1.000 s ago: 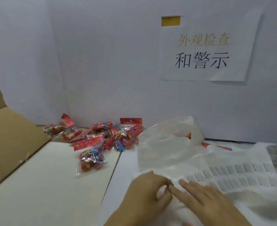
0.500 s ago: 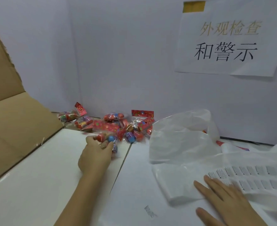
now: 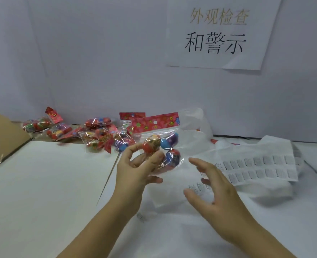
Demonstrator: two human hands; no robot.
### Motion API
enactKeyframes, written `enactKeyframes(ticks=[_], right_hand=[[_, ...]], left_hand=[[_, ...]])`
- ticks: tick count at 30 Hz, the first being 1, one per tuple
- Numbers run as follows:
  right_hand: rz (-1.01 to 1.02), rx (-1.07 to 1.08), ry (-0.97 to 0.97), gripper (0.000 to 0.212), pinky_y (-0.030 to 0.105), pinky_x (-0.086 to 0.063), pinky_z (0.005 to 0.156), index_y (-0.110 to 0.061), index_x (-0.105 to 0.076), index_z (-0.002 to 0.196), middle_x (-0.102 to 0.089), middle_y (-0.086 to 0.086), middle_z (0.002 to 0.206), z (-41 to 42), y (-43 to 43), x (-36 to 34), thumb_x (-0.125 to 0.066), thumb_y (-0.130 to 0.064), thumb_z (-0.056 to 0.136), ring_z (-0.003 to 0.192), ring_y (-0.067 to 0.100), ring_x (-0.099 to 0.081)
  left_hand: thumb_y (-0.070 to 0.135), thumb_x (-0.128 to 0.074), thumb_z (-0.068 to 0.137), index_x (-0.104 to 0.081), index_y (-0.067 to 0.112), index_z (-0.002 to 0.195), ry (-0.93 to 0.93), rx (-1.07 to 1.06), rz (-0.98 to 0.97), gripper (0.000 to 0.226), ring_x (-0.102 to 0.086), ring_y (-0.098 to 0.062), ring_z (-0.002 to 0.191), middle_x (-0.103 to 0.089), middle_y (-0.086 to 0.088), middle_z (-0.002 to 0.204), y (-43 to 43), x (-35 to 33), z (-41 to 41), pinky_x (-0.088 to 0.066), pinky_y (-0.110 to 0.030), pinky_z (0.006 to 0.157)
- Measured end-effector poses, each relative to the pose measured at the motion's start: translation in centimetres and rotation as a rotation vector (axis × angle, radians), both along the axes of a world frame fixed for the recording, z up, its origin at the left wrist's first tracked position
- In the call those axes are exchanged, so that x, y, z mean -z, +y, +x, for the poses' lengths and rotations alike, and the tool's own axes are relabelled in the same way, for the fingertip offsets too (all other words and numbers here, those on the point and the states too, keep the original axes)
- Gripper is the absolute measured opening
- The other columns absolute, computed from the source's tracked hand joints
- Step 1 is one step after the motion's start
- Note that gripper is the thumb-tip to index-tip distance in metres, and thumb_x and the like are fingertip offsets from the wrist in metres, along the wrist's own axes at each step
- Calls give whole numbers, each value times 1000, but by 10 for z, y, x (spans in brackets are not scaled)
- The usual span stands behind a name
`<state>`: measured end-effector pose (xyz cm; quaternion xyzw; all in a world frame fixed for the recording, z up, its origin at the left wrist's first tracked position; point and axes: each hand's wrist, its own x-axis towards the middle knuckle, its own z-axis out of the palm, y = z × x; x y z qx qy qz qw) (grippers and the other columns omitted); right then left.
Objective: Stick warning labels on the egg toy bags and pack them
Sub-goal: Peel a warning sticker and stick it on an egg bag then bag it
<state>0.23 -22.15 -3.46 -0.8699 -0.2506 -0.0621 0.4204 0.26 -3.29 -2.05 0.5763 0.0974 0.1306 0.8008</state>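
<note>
1. Egg toy bag (image 3: 160, 146) sits lifted above the white table (image 3: 42, 183), in front of the person, pinched at its lower left corner by the left hand (image 3: 135, 170), thumb and fingers closed on one red egg through the film.
2. Clear film shows red, blue and purple eggs bunched at the bottom; a red patterned header card with a round hang hole tops it, tilted slightly.
3. Right hand (image 3: 215, 190) hovers just beside the bag, fingers spread and curled, holding nothing I can make out.
4. To label well, I judge the film should be pulled flat over a smooth patch, away from the bulging eggs, before a sticker goes on.
5. Warning label sheet (image 3: 256, 168) lies near, to the right, on a white plastic bag (image 3: 191, 127).
6. More egg toy bags (image 3: 98, 138) are heaped against the back wall.
</note>
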Motion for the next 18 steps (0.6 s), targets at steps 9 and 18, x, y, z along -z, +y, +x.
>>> enactKeyframes(ticks=[9,18], right_hand=[[757,30,374,43,28,-58,58,-25,-65,111,-75,3,94,23,34,-14,-71,-33,69,83,20,-73],[858,80,503,48,26,-56,55,-18,-66,113,-76,6,89,30,19,0,-72,-29,66,76,23,-74]], left_hand=[[46,-64,72,-65,20,116,45,98,-13,51,-74,-31,86,-76,-9,102,-7,3,-1,-62,-39,66],[29,-66,87,-74,15,90,141,-49,58,17,-75,-27,70,-77,-2,81,-6,13,6,-62,-34,60]])
